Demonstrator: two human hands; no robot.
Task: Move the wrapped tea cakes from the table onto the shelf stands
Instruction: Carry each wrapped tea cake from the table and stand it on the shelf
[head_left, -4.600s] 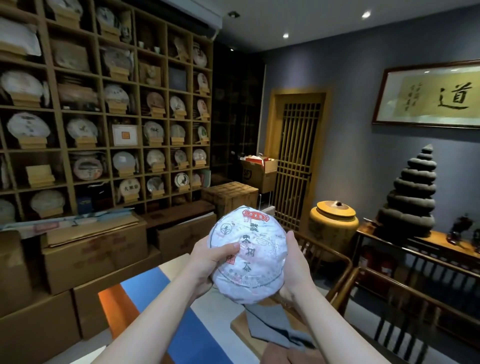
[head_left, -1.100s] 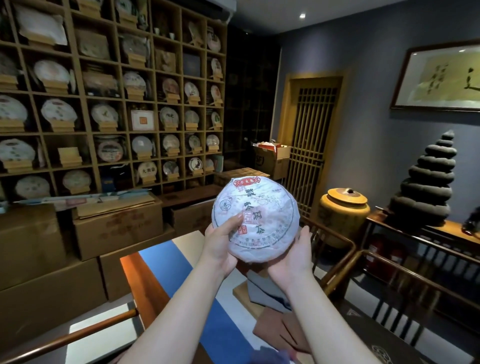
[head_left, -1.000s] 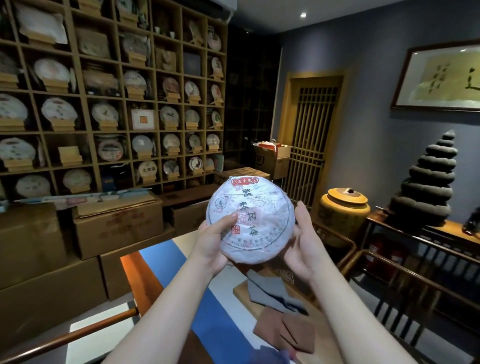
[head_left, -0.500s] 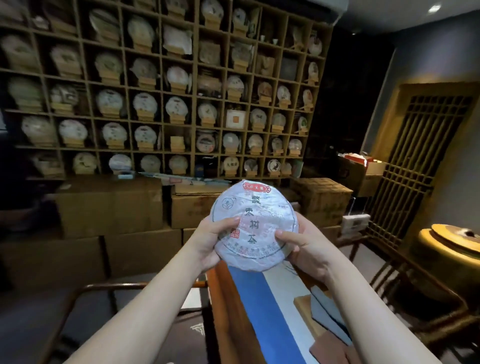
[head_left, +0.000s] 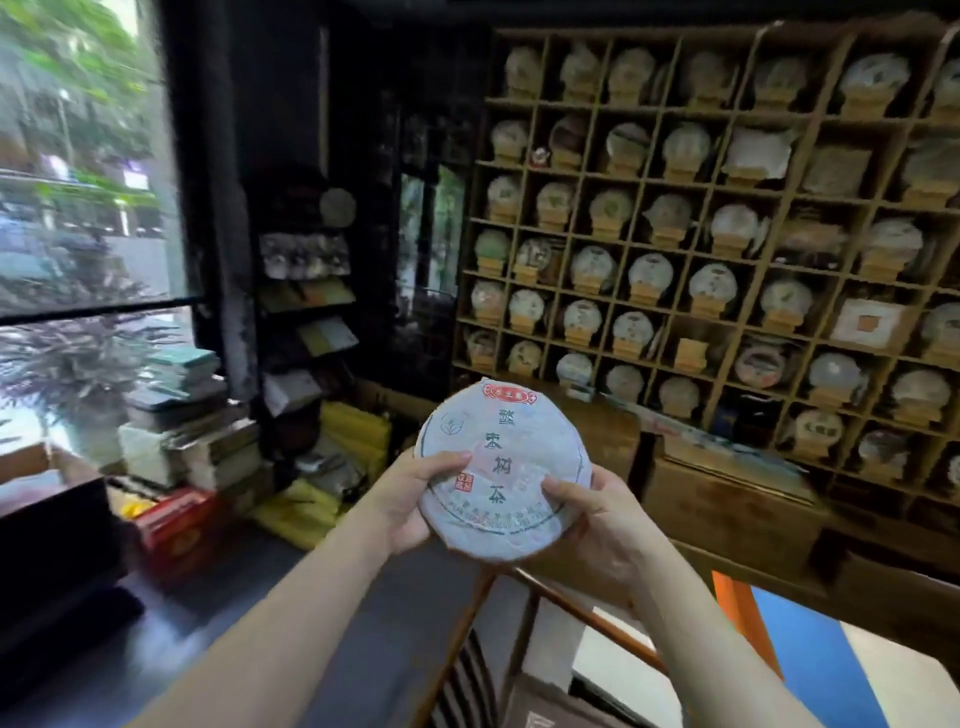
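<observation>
Hands (head_left: 410, 506) (head_left: 605, 525) grip cake (head_left: 501, 467) edges.

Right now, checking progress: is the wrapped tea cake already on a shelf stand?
No, the left hand and right hand hold the tea cake.

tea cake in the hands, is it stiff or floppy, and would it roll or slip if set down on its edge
The tea cake probably handles as a stiff disc: it keeps its round shape though the left hand and right hand grip only its lower edge. Being round, it would likely roll on edge. The creased paper wrap looks thin, so may tear or slide.
</observation>
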